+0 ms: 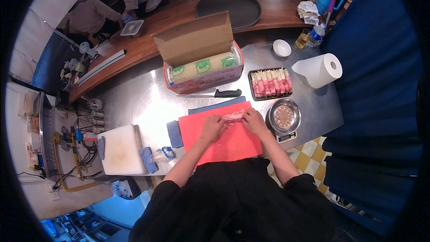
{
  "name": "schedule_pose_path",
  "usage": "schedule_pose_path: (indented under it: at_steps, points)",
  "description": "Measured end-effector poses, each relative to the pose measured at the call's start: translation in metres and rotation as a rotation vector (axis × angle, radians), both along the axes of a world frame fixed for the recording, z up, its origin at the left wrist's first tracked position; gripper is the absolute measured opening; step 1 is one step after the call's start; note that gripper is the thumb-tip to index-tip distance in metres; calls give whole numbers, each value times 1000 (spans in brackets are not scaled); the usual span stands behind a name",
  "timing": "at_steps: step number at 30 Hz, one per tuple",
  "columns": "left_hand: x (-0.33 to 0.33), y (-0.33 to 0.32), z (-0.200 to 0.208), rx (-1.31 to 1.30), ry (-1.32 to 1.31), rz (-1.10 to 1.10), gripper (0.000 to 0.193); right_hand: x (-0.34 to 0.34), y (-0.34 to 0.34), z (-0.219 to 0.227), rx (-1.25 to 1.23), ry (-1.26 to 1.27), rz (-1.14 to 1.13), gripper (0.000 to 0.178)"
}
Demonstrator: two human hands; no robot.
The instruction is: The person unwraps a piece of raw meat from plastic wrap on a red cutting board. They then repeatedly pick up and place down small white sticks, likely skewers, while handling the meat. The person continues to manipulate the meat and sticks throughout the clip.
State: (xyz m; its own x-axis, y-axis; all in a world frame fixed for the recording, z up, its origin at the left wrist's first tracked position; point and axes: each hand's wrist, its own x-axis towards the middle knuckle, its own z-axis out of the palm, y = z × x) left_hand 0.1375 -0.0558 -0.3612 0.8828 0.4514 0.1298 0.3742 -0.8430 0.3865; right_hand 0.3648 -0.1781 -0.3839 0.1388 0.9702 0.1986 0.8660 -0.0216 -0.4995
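On the red cutting board (233, 145), a pale pink, stringy bundle (233, 117) lies crosswise, looking like a thin meat slice around enoki mushrooms; its exact make-up is too small to tell. My left hand (214, 127) is closed with fingertips at the bundle's left end. At the other end, my right hand (254, 121) pinches it. Small pale shreds lie on the board below. To the right, a black tray (271, 97) holds several finished-looking enoki rolls (271, 84) wrapped in pink meat. A round steel bowl (284, 115) sits on a kitchen scale (286, 137) beside my right hand.
Beyond the board lie a black-handled knife (229, 93) and an open box (204, 78) with a roll of plastic film. A paper towel roll (317, 70) and white bowl (281, 48) stand right. Leftward are a white cutting board (121, 150) and blue cloths (148, 159).
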Motion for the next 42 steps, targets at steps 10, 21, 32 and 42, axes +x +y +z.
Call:
schedule_pose_path:
  at_steps: [10, 21, 32, 42]
  points:
    - [56, -6, -33, 144, -4, -212, 22, 23, 4, 15, -67, -47, 188, 28]
    - [94, -20, -33, 306, 159, -253, 14, 26, 4, -4, 18, 68, 132, 29]
    - [101, -10, -8, -1, 62, -195, 16, 12, -23, 7, -87, 409, -402, 17]
    - [118, -21, -29, 202, 233, -255, 14, -13, -45, -9, -23, 527, -552, 11]
